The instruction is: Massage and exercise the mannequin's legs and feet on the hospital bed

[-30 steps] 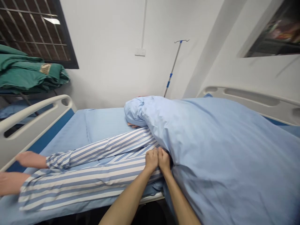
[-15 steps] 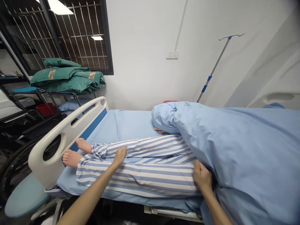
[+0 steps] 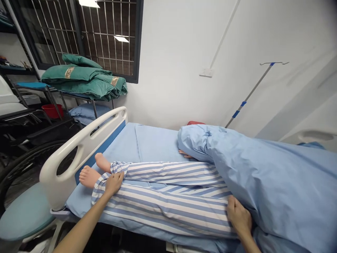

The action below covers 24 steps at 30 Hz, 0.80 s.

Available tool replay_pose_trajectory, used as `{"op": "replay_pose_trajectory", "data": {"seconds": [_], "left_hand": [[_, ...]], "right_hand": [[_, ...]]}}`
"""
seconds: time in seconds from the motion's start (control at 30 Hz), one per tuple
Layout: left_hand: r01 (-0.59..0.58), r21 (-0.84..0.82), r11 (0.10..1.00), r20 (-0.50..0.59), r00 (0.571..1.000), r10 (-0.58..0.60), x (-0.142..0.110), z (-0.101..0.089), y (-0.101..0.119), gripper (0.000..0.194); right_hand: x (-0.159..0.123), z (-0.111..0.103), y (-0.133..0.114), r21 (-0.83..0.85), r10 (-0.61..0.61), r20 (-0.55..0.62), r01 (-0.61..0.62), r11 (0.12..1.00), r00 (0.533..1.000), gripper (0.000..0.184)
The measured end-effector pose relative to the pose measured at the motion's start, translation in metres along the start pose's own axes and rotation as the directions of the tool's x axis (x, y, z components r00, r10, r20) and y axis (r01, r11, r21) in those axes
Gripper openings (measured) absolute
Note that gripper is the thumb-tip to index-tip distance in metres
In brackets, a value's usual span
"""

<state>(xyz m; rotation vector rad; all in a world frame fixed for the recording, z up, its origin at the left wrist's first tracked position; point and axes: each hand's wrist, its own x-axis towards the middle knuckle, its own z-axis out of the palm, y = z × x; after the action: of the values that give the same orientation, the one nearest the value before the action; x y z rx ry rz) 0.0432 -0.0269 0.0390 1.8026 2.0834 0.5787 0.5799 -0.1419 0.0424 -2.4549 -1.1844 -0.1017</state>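
A person lies on a hospital bed in blue-and-white striped pyjama trousers, with bare feet toward the footboard. A light blue blanket hides the body from the thighs up. A hand of the lying person shows just past the blanket's far side. My left hand rests on the nearer trouser cuff, close to the ankle, fingers loosely curved. My right hand lies flat at the blanket's edge, over the nearer thigh.
A white footboard stands beyond the feet, with a teal stool and a wheelchair wheel outside it. Green folded blankets sit on a rack by the barred window. An IV pole stands behind the bed.
My hands have spread apart from the blanket edge, the left sliding down the leg to the cuff. The view has swung, bringing the feet and footboard into sight.
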Motion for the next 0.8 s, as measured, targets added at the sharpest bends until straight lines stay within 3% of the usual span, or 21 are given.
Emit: {"op": "replay_pose_trajectory", "data": {"seconds": [0.1,0.23,0.33,0.4,0.47,0.53,0.67,0.73,0.8], "left_hand": [[-0.036,0.079,0.996,0.043,0.999,0.033,-0.002,0.003,0.001,0.041],[-0.034,0.151,0.988,0.023,0.999,0.031,-0.001,0.006,0.0,0.038],[-0.052,0.18,0.982,0.02,0.999,0.049,-0.001,0.009,-0.001,0.037],[-0.061,0.194,0.979,0.026,0.998,0.057,-0.002,0.01,0.0,0.036],[-0.063,0.202,0.977,0.031,0.998,0.058,-0.002,0.01,0.001,0.036],[-0.062,0.203,0.977,0.042,0.998,0.055,-0.002,0.01,0.001,0.037],[-0.063,0.184,0.981,0.079,0.996,0.049,-0.001,0.008,0.001,0.036],[-0.043,0.132,0.99,0.109,0.994,0.029,0.0,0.006,0.0,0.035],[-0.002,-0.007,1.0,0.125,0.992,0.003,0.002,0.004,-0.003,0.03]], "right_hand": [[0.002,-0.004,-0.004,-0.07,-0.016,0.056,0.02,0.997,0.998,0.041],[0.007,-0.01,-0.023,-0.151,-0.029,0.172,0.055,0.987,0.985,0.034],[0.005,-0.002,-0.066,-0.142,-0.161,0.208,0.193,0.971,0.965,0.029],[-0.004,0.009,-0.116,-0.071,-0.323,0.215,0.344,0.936,0.922,0.026],[-0.019,0.024,-0.185,0.05,-0.5,0.215,0.502,0.863,0.839,0.021],[-0.043,0.041,-0.266,0.219,-0.663,0.201,0.626,0.748,0.721,0.02],[-0.105,0.076,-0.426,0.524,-0.898,0.159,0.735,0.43,0.411,0.032],[-0.135,0.094,-0.483,0.587,-0.937,0.191,0.731,0.347,0.292,0.044],[-0.158,0.111,-0.517,0.587,-0.92,0.328,0.717,0.376,0.214,0.052]]}}
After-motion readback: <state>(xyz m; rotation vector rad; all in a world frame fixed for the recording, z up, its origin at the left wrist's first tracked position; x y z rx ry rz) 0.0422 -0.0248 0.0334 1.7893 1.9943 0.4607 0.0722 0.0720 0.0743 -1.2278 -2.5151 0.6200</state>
